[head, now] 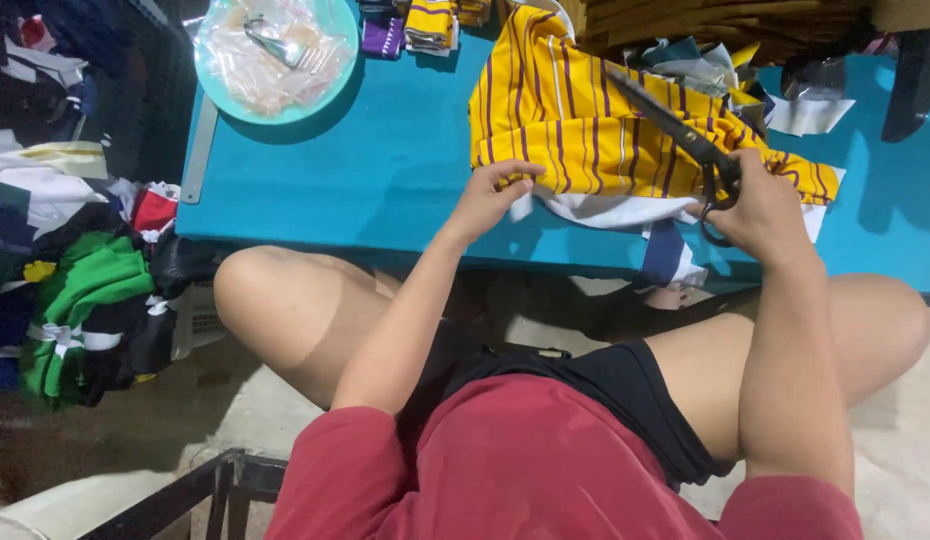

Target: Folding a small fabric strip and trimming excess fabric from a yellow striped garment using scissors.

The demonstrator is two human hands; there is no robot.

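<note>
Low down, a teal table [385,170] stands over a bare concrete floor [235,400], with one heap of mixed garments [85,300] left of the table. One round teal tray [330,95] at the table's far left corner holds clear plastic bags [260,55] and a metal clip. One yellow cloth with purple stripes [585,130] lies at the table's near edge. The left hand [490,200] pinches its hem with curled fingers. The right hand [760,210] grips the handles of one pair of black shears [675,130], blades lying over the cloth.
</note>
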